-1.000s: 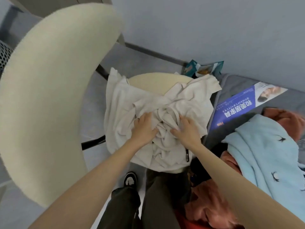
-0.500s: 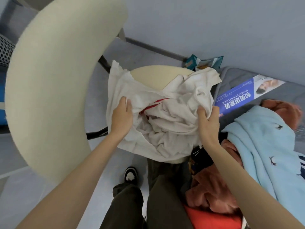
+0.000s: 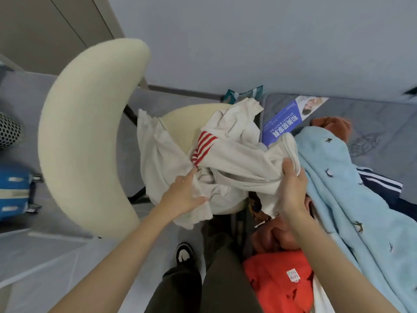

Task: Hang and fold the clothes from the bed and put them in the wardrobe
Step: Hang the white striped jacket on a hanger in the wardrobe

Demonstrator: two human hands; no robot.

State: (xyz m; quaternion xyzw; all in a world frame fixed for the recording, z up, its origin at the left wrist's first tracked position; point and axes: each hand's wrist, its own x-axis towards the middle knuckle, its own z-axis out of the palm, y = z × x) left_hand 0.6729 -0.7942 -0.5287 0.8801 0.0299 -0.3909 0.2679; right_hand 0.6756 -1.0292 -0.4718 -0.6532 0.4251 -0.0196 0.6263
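I've got the white shirt [image 3: 237, 159] stretched sideways over the chair [image 3: 180, 118]. My left hand [image 3: 185, 193] clutches its bunched middle and my right hand [image 3: 293, 188] grips the edge.

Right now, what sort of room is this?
Probably a bedroom: a grey quilted mattress heaped with clothes like a fluffy light-blue garment, and a cream padded chair beside it bearing an off-white garment.
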